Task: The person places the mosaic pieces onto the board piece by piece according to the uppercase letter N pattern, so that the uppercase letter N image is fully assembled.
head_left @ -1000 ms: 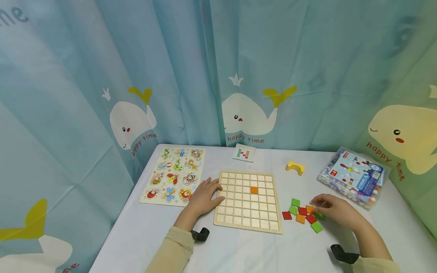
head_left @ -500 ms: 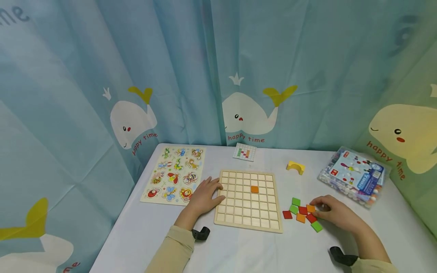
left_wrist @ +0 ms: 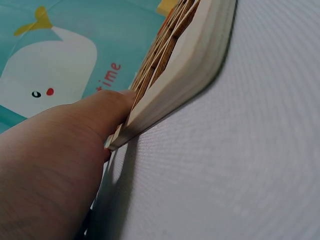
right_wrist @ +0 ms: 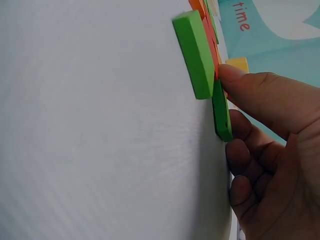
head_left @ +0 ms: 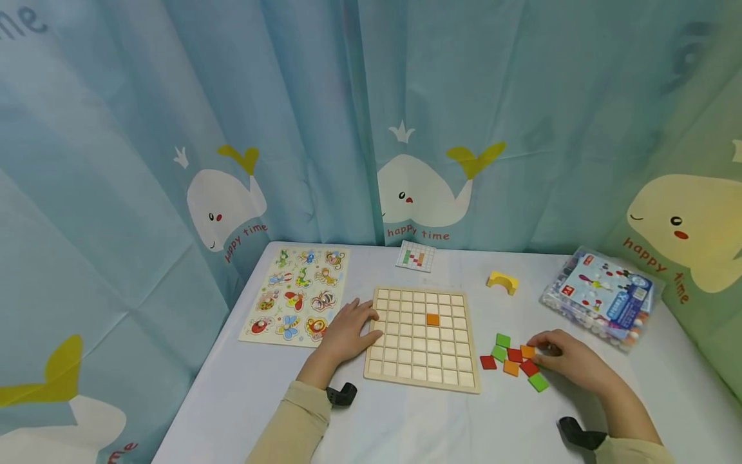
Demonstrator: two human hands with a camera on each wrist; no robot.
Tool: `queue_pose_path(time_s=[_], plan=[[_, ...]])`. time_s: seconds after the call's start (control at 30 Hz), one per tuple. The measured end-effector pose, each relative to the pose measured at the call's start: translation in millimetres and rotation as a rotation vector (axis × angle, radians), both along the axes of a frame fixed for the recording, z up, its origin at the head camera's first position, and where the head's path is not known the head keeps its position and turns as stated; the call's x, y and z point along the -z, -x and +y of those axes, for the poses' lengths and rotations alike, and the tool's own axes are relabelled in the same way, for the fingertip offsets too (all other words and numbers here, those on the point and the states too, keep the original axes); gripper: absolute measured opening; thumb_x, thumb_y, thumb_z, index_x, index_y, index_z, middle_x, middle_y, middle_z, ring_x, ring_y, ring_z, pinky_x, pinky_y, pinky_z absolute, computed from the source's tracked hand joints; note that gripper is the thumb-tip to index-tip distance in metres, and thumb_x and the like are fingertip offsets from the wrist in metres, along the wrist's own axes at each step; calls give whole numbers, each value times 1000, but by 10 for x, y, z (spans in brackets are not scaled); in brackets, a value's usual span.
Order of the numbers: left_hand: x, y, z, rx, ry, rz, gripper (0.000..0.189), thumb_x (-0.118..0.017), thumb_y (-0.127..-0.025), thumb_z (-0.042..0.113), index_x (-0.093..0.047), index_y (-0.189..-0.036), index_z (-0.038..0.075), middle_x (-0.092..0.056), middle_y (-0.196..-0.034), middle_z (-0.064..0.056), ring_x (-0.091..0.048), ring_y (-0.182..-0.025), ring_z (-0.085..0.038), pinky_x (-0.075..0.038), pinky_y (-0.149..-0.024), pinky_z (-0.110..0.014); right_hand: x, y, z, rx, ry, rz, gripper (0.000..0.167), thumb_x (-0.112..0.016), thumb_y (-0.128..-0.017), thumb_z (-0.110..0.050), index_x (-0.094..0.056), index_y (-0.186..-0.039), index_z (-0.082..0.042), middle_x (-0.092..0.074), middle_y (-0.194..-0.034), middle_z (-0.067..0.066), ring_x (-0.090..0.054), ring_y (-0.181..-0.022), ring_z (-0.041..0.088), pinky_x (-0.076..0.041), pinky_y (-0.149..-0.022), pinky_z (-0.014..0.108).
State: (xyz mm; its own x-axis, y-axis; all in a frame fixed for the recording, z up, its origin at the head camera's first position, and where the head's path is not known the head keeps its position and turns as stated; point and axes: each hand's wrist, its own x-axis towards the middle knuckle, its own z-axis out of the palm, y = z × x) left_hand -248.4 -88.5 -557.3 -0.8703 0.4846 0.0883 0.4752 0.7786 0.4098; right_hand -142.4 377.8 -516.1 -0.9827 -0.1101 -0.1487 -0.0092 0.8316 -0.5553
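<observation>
My left hand [head_left: 344, 332] rests at the left edge of a wooden grid board [head_left: 417, 385], fingers fairly straight, with the thumb on its rim [left_wrist: 165, 95] in the left wrist view. One orange tile [head_left: 432, 319] sits in a cell of this board. Right of it, my right hand [head_left: 565, 357] pinches an orange tile [head_left: 526, 351] at the edge of a small pile, index finger and thumb at its corners. A green tile [right_wrist: 194, 55] and a second, darker green tile [right_wrist: 221, 110] lie below the thumb in the right wrist view; the hand hides the darker one from the head view.
Red tiles [head_left: 488, 363] and several others lie close together right of the board. A pattern card [head_left: 415, 256] and a yellow arch block [head_left: 502, 282] are farther back. An insect puzzle board [head_left: 272, 341] lies left, a clear box of beads [head_left: 603, 296] right.
My right hand's thumb has shifted slightly and now covers the dark green tile that showed under it earlier; its fingers have come to the orange tile. The left hand stays put.
</observation>
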Motion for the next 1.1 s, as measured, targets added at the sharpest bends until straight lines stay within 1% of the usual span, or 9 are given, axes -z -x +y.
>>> queue_pose_path(time_s=[0.07,0.2,0.37,0.43,0.67,0.8,0.9,1.0,1.1], plan=[[-10,11,0,-1,3,2,36,-57,-95,53,-57,-120,28,-40,-157,4,-26,-151,-27,-20,-127,-44,-3,8,-5,-7,0,12,28,-70,-91,-30,-67,-111,-11,-60,-106,6,-49,-90,15,-47,-73,25],[-32,36,2,-1,-1,-2,36,-58,-95,53,-57,-121,28,-40,-157,4,-25,-151,-27,-19,-128,-43,-28,21,-33,1,-2,25,29,-71,-90,-32,-67,-109,-11,-60,-103,5,-49,-88,14,-46,-70,23],[-12,51,5,11,-3,10,35,-59,-95,51,-58,-120,27,-41,-157,3,-27,-151,-29,-20,-127,-44,-40,18,-52,2,2,19,27,-72,-89,-31,-67,-107,-11,-59,-100,4,-47,-84,10,-44,-67,22],[-3,50,5,11,-1,14,36,-59,-95,51,-58,-121,27,-41,-156,3,-28,-151,-28,-21,-127,-44,-36,14,-52,0,1,19,27,-73,-89,-30,-67,-107,-11,-59,-99,4,-47,-83,10,-44,-67,22],[8,41,10,4,1,10,37,-58,-95,53,-58,-121,28,-40,-157,5,-26,-151,-26,-19,-128,-43,-49,9,-64,-8,-27,20,26,-72,-89,-25,-66,-107,-8,-61,-100,4,-51,-88,17,-47,-68,23],[13,35,9,5,-3,10,37,-58,-95,53,-58,-122,28,-40,-157,4,-26,-151,-27,-19,-128,-43,-52,0,-79,-15,-53,50,25,-73,-88,-24,-67,-106,-8,-62,-99,3,-52,-86,16,-47,-68,23],[10,27,7,5,-6,7,37,-58,-95,52,-58,-122,27,-40,-157,4,-26,-151,-27,-19,-128,-44,-57,-11,-88,-10,-64,61,26,-74,-88,-25,-67,-106,-8,-62,-99,3,-52,-86,15,-48,-68,23],[4,17,6,7,-6,4,37,-58,-95,52,-58,-122,27,-40,-157,4,-26,-151,-27,-19,-128,-44,-69,-8,-86,5,-64,48,29,-74,-88,-29,-67,-106,-8,-63,-99,3,-53,-86,15,-49,-69,25],[1,8,5,9,-10,6,37,-58,-95,52,-58,-122,27,-41,-157,3,-27,-151,-28,-20,-127,-44,-93,8,-78,25,-51,5,33,-73,-89,-32,-66,-109,-7,-64,-99,4,-54,-86,17,-50,-72,28]])
